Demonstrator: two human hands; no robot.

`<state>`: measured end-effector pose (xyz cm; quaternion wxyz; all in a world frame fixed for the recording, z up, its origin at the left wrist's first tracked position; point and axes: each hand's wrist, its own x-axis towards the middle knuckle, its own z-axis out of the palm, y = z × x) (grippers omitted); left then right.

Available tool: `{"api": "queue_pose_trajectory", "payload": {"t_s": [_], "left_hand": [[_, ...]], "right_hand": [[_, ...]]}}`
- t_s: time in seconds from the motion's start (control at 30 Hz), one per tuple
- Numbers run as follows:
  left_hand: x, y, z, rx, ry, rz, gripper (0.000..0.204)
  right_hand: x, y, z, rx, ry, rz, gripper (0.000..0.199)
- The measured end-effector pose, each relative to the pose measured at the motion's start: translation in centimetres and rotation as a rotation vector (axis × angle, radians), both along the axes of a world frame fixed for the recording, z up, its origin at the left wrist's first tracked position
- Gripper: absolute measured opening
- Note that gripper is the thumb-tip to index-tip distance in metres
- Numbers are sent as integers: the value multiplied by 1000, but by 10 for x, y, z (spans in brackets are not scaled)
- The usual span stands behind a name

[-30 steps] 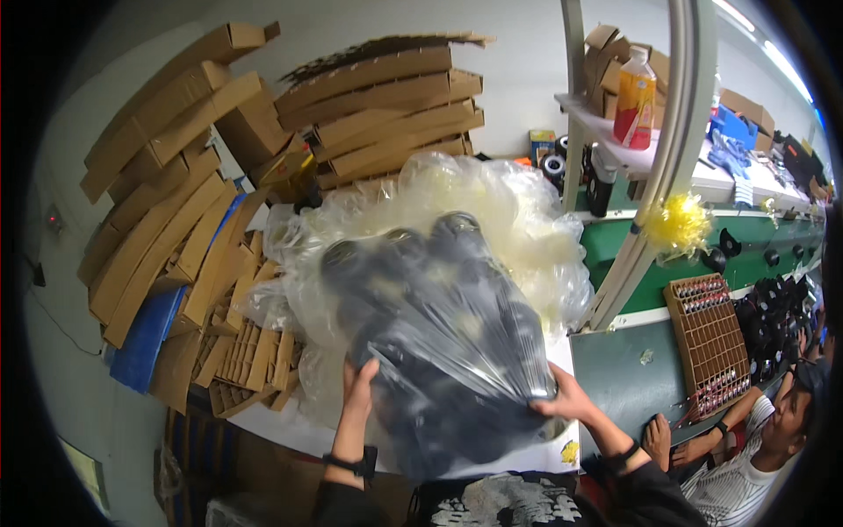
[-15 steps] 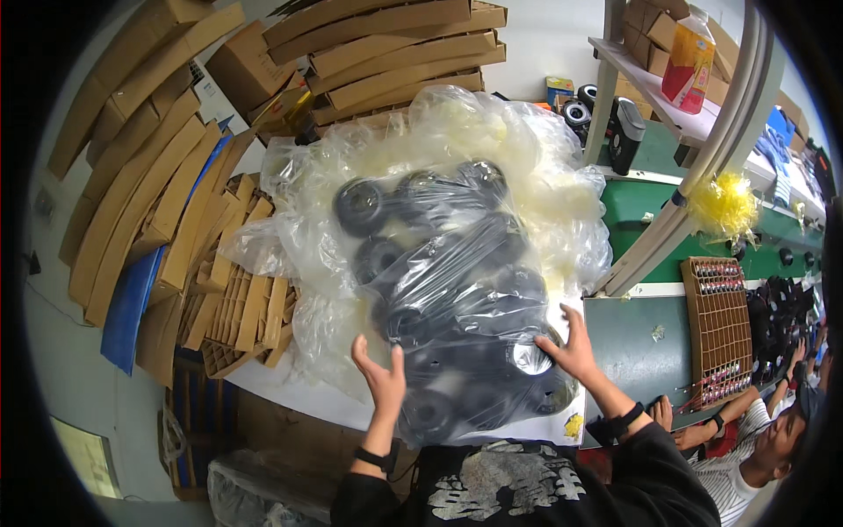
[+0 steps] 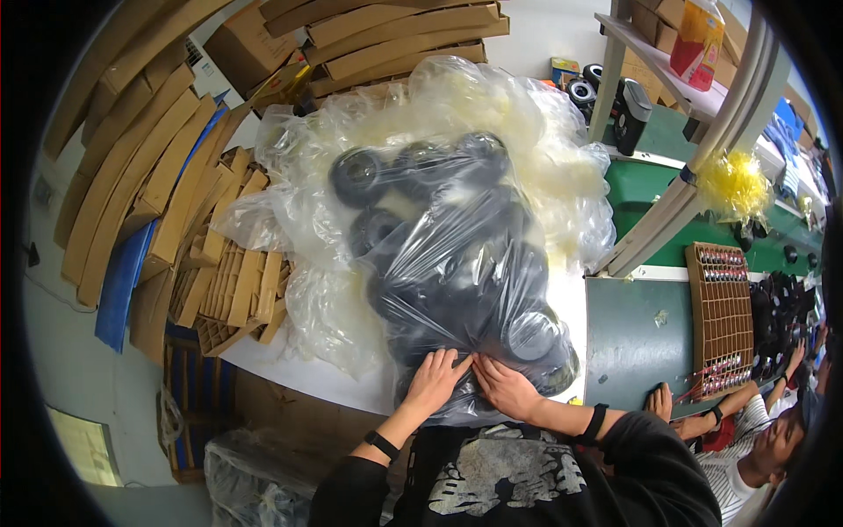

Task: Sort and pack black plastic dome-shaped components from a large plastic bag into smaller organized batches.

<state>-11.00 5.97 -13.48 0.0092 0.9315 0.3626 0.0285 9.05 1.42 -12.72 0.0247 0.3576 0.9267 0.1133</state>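
Note:
A large clear plastic bag (image 3: 439,255) lies over several round, black, wheel-like parts (image 3: 360,176) on the white tabletop (image 3: 351,382). Creases in its film converge at the near side, where my two hands meet. There, the fingers of my left hand (image 3: 433,384) are closed on the gathered film. My right hand (image 3: 511,391) pinches the same spot from the other side, its fingertips against those of the left. The film blurs the outlines of the parts, and my hands cover some of the nearest ones.
Crumpled clear and yellowish plastic bags (image 3: 307,307) surround the pile. Cardboard trays and dividers (image 3: 237,285) are stacked at the left. On the right, a metal post (image 3: 667,211) rises beside a green bench (image 3: 637,325) with a divided carton (image 3: 723,321). Another person (image 3: 746,439) works there.
My hands were apart and spread at either side of the pile. Now they have come together at its near middle and drawn the film into tight folds.

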Motion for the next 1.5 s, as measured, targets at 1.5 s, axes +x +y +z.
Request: {"api": "queue_pose_trajectory", "payload": {"t_s": [1.5], "left_hand": [[-58,-71,13,-423,-224,562,31]], "right_hand": [[79,-38,17,-374,682,-27,19]]}}
